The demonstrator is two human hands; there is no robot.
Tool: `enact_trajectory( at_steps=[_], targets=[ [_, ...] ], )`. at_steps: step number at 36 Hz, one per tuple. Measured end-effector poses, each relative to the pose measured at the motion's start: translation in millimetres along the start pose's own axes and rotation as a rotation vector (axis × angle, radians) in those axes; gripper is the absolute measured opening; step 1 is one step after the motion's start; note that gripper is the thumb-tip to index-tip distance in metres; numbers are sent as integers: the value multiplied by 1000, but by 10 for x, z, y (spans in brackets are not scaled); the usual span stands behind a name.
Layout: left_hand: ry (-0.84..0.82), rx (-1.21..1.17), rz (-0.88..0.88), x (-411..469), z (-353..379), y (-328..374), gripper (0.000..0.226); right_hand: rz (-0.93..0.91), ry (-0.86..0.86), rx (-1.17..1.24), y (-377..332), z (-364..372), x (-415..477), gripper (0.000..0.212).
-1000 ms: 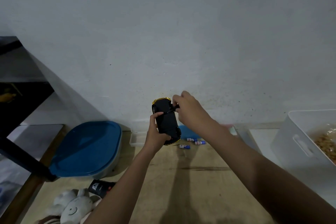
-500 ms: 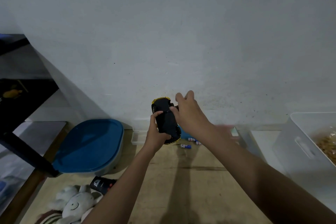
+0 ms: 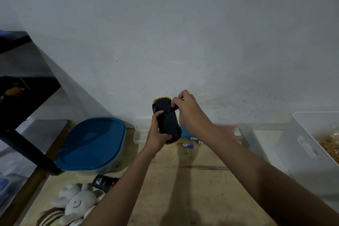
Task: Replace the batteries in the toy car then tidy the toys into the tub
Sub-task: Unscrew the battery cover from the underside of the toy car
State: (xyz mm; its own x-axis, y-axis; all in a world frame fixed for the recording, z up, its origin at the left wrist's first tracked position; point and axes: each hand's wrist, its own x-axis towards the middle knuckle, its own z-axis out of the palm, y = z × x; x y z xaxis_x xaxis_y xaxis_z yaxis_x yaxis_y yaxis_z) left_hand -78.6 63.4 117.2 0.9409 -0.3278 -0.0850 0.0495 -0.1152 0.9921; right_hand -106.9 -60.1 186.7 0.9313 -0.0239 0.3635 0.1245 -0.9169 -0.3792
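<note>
Your left hand (image 3: 157,134) holds the black and yellow plastic toy car (image 3: 167,119) belly-up in the air, fingers curled round it, while your right hand (image 3: 190,113) pinches a thin black tool (image 3: 169,109) on its underside. I think you are at the battery door: the small blue and white batteries (image 3: 188,145) lie on the wooden counter (image 3: 183,189), and the white bunny (image 3: 77,202) is not in the white plastic tub (image 3: 308,143) yet.

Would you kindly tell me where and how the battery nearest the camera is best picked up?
Pinch the nearest battery across the middle of its barrel, coming down from above. It lies on its side on the floor, roughly left to right and apart from the other two batteries, so thumb and finger should fit at its near and far sides.
</note>
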Motion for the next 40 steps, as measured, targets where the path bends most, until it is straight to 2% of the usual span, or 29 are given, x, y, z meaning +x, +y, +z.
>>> enact_trajectory(
  at_steps=[5, 14, 20, 24, 29, 34, 40],
  targets=[
    [-3, 27, -9, -37, -22, -40, 82, -13, 37, 20, 34, 42, -46, 18],
    [4, 15, -21, -88, -18, -24, 82, 17, 54, 126, 73, -2, -109, 17],
    [-21, 31, -24, -102, -32, -55, 82, 55, 279, 339, 215, -249, -214, 12],
    [-31, 61, -21, -99, -7, -99, 82, 224, 416, 454, 484, -362, -392, 13],
    [-68, 92, -25, -116, 76, -188, 82, 621, 518, 562, 922, -260, -809, 12],
    [-118, 102, -51, -161, 207, -294, 79, 953, 498, 553, 1333, 62, -1372, 14],
    [-179, 117, -108, -222, 367, -474, 79, 1129, 452, 562, 1606, 508, -1907, 11]
  ],
)
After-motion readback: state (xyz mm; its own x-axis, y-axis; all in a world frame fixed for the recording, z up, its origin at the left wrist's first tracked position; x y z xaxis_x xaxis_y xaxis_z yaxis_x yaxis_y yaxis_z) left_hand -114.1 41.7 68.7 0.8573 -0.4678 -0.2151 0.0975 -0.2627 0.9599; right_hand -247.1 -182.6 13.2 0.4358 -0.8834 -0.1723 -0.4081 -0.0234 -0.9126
